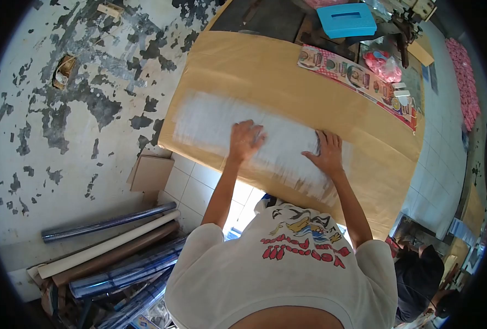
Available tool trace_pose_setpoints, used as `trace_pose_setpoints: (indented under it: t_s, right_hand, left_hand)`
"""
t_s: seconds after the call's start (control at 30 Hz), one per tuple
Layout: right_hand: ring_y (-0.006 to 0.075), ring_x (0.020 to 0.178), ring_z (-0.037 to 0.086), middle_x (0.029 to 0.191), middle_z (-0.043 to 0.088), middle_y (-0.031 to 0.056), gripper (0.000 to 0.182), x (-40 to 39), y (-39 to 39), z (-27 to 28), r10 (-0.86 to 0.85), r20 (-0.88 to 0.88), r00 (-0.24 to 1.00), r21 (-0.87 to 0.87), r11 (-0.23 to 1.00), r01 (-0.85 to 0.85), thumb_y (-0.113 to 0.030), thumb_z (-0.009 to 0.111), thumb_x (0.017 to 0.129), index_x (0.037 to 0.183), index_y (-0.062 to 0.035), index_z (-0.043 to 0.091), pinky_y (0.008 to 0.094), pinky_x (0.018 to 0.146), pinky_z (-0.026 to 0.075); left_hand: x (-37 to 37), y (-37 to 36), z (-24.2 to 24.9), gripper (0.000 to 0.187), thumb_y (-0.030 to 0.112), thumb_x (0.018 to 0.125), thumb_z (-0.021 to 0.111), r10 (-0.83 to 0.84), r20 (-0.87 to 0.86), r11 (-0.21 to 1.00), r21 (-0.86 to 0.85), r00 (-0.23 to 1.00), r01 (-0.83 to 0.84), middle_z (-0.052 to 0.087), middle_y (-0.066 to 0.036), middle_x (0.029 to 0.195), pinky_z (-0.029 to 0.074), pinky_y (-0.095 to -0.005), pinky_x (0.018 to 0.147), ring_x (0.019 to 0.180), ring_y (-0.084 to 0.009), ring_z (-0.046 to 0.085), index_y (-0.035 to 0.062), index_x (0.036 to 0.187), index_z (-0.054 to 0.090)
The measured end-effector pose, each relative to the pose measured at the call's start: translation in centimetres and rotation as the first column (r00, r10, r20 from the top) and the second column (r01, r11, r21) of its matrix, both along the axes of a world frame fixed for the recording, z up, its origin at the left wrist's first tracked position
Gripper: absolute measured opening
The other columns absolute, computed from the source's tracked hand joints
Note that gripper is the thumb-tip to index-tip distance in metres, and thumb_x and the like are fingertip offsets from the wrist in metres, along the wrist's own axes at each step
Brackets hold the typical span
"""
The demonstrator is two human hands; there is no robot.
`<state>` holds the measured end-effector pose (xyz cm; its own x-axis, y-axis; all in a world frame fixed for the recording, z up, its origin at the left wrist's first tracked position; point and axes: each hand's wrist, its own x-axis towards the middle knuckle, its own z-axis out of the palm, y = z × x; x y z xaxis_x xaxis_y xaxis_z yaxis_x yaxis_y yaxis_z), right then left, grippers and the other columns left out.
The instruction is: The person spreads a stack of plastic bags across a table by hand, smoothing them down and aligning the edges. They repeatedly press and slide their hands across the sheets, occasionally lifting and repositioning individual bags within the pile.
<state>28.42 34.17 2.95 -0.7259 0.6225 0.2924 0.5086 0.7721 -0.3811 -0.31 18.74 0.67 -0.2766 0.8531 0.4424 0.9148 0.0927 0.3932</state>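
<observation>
My left hand (245, 141) is over the whitish streaked patch (205, 118) on the brown-covered table (243, 60). Its fingers are loosely bent and apart, with nothing visible in them. Farther right, my right hand (328, 154) lies over the same patch, thumb stretched out to the left and fingers pointing away from me. A narrow dark strip shows along its index finger; I cannot tell whether it is an object or shadow. The patch is long, with ragged brushed edges, and the brown sheet shows through near its lower right.
A printed cardboard strip (353, 77), a blue box (346, 21) and a pink bag (383, 66) lie at the far side. Long rolls (109, 244) lean at lower left by the peeling wall (51, 164). Another person (419, 279) is at lower right.
</observation>
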Motion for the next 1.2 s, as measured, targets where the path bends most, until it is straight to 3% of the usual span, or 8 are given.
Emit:
trace_pose_setpoints:
  t_s: [0.13, 0.2, 0.33, 0.53, 0.73, 0.93, 1.03, 1.2]
  right_hand:
    - [0.0351, 0.122, 0.046, 0.128, 0.053, 0.0159, 0.084, 0.2, 0.0, 0.3, 0.01, 0.025, 1.0, 0.002, 1.0, -0.01, -0.049, 0.083, 0.068, 0.131, -0.0033, 0.052, 0.0503, 0.107, 0.031]
    - [0.0345, 0.124, 0.045, 0.129, 0.052, 0.0146, 0.083, 0.2, -0.1, 0.2, -0.005, 0.04, 0.999, -0.01, 1.0, 0.005, -0.05, 0.082, 0.068, 0.13, -0.0035, 0.053, 0.0505, 0.108, 0.03]
    - [0.0346, 0.126, 0.043, 0.129, 0.052, 0.0132, 0.082, 0.1, 0.1, 0.1, -0.016, 0.05, 0.999, -0.059, 0.998, 0.019, -0.049, 0.082, 0.067, 0.13, -0.0046, 0.054, 0.0503, 0.11, 0.029]
    - [0.0347, 0.129, 0.042, 0.133, 0.052, 0.0132, 0.082, -0.9, 0.1, 1.6, -0.049, 0.175, 0.983, -0.13, 0.989, 0.072, -0.049, 0.082, 0.067, 0.131, -0.0073, 0.054, 0.0491, 0.114, 0.027]
    - [0.035, 0.123, 0.046, 0.126, 0.056, 0.0138, 0.072, -7.1, 0.5, 0.4, 0.008, 0.095, 0.995, -0.071, 0.997, -0.001, -0.045, 0.081, 0.07, 0.127, -0.0062, 0.058, 0.0498, 0.112, 0.029]
    - [0.0324, 0.109, 0.05, 0.109, 0.057, 0.0114, 0.062, -9.3, -0.1, -0.4, -0.024, -0.062, 0.998, -0.02, 1.0, 0.023, -0.043, 0.082, 0.07, 0.117, -0.0064, 0.064, 0.0495, 0.104, 0.034]
    - [0.0325, 0.108, 0.051, 0.109, 0.057, 0.0115, 0.063, -9.3, -0.2, -0.3, -0.02, -0.045, 0.999, -0.035, 0.999, 0.019, -0.044, 0.082, 0.07, 0.117, -0.0065, 0.064, 0.0486, 0.103, 0.035]
    - [0.032, 0.106, 0.052, 0.108, 0.058, 0.0113, 0.062, -9.2, -0.1, -0.3, -0.048, -0.067, 0.997, -0.064, 0.997, 0.044, -0.045, 0.081, 0.072, 0.117, -0.0062, 0.064, 0.0488, 0.102, 0.035]
  left_hand:
    - [-7.8, -2.3, 1.1, 0.044, 0.05, 0.08, 0.068, 0.577, -0.296, 0.747, -0.183, 0.761, -0.639, 0.053, -0.013, 0.132, 0.027, -0.0623, 0.104, 0.131, -0.0278, 0.043, 0.0216, 0.113, 0.065]
    - [-14.1, -5.0, -3.2, 0.051, 0.054, 0.082, 0.065, 0.64, -0.084, 0.761, -0.075, 0.764, -0.645, 0.046, -0.014, 0.142, 0.021, -0.0647, 0.108, 0.138, -0.0304, 0.036, 0.0239, 0.123, 0.06]
    - [-17.0, -6.2, -1.4, 0.065, 0.06, 0.085, 0.062, 0.68, -0.248, 0.656, -0.214, 0.69, -0.723, 0.044, -0.015, 0.144, 0.019, -0.0641, 0.11, 0.142, -0.0325, 0.03, 0.0238, 0.138, 0.052]
    - [-12.8, -8.7, -2.7, 0.093, 0.07, 0.08, 0.063, 0.918, 0.31, 0.311, -0.184, 0.245, -0.932, 0.022, -0.024, 0.157, 0.011, -0.0659, 0.112, 0.145, -0.0418, 0.018, 0.0242, 0.153, 0.03]
    - [-9.9, -6.7, 0.1, 0.089, 0.069, 0.075, 0.069, 0.933, 0.059, 0.359, -0.195, 0.354, -0.913, 0.004, -0.025, 0.16, -0.001, -0.0693, 0.113, 0.146, -0.0509, -0.001, 0.0326, 0.151, 0.037]
    - [-12.4, -5.4, -0.5, 0.056, 0.06, 0.078, 0.072, 0.805, -0.156, 0.577, -0.02, 0.572, -0.817, 0.008, -0.017, 0.163, -0.003, -0.0753, 0.109, 0.147, -0.0503, -0.005, 0.0333, 0.126, 0.065]
    - [-12.0, -4.8, 0.3, 0.041, 0.057, 0.078, 0.072, 0.807, -0.117, 0.554, -0.189, 0.578, -0.811, 0.011, -0.015, 0.163, -0.003, -0.0774, 0.107, 0.147, -0.05, -0.003, 0.0285, 0.107, 0.073]
    - [-13.0, -4.7, -0.6, 0.023, 0.046, 0.087, 0.067, 0.826, -0.078, 0.548, -0.127, 0.559, -0.827, 0.023, -0.008, 0.162, 0.0, -0.0777, 0.107, 0.148, -0.0473, 0.006, 0.0245, 0.091, 0.075]
